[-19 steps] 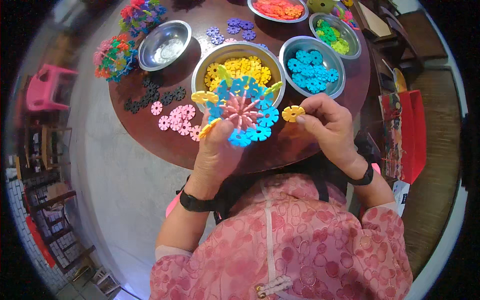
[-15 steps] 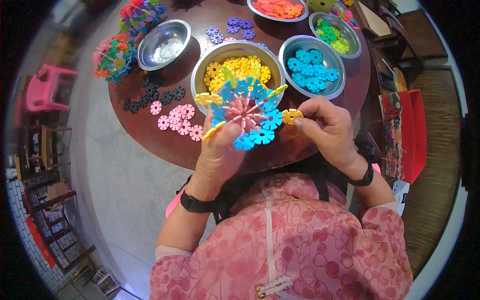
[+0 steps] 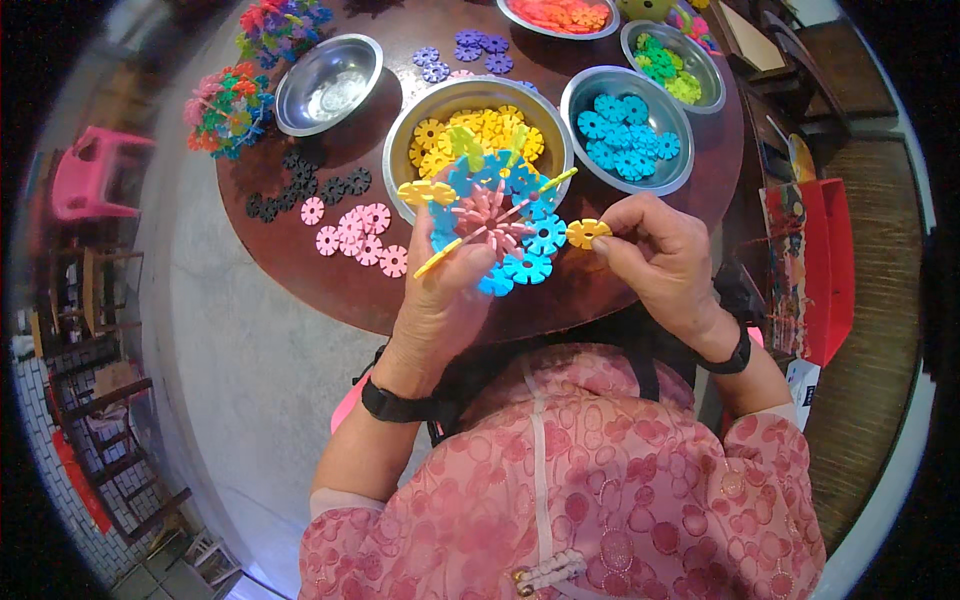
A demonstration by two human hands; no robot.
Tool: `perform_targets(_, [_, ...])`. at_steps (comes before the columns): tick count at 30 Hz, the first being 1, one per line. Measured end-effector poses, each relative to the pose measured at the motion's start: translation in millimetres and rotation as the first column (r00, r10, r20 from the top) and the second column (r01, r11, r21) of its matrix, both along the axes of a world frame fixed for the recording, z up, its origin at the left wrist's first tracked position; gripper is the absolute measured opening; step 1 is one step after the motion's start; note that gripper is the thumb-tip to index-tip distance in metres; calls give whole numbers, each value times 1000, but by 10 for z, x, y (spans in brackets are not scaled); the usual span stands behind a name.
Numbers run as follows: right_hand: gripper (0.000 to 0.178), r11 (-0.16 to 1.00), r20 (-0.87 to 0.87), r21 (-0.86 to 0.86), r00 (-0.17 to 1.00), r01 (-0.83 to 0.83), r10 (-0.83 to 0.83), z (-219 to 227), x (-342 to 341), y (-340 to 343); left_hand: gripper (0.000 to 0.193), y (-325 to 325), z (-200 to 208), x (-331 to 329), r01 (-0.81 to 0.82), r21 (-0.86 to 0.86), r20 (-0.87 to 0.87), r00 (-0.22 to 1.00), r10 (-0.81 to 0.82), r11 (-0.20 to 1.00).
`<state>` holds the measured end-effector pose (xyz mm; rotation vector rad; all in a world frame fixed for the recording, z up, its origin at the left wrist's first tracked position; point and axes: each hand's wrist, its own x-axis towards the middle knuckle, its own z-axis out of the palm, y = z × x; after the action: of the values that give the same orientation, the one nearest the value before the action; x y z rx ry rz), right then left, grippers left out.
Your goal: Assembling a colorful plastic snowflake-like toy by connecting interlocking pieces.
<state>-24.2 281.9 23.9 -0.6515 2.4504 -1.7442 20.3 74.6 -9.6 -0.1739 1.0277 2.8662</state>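
Note:
My left hand is closed round the near left side of a flower-like assembly of interlocking plastic discs. Its middle is a cluster of pink discs set on edge, ringed by blue discs, with yellow and lime discs sticking out from the rim. Between thumb and fingertips, my right hand pinches a single yellow notched disc. That disc is right beside the ring's rightmost blue disc; whether they touch I cannot tell. Behind the assembly stands a metal bowl of loose yellow discs, partly hidden by it.
On the round brown table lie loose pink discs, black discs and purple discs. Other metal bowls hold blue discs, green discs and orange discs. A bare bowl stands left, near multicoloured balls.
The assembly has turned slightly in my left hand, so the near-left yellow disc shows more edge-on. My right hand and its yellow disc have barely shifted.

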Motion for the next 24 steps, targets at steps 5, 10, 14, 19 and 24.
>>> perform_targets(5, [8,992,-127,122,991,-35,51,59,3,5,84,17,15,4,-7,17,21,1000,7,1000])
perform_targets(10, [8,976,-218,210,969,-65,112,103,17,-5,81,62,125,17,23,-107,-9,1000,-24,994])
perform_targets(14, [10,966,-330,257,935,-41,128,113,28,-8,81,104,74,58,-6,25,76,997,4,1000])
perform_targets(19, [11,962,-361,267,921,-52,150,134,63,4,80,119,162,95,1,67,123,992,-9,998])
perform_targets(24, [11,958,-417,277,888,-76,191,112,29,-20,79,124,123,91,19,69,122,992,-27,997])
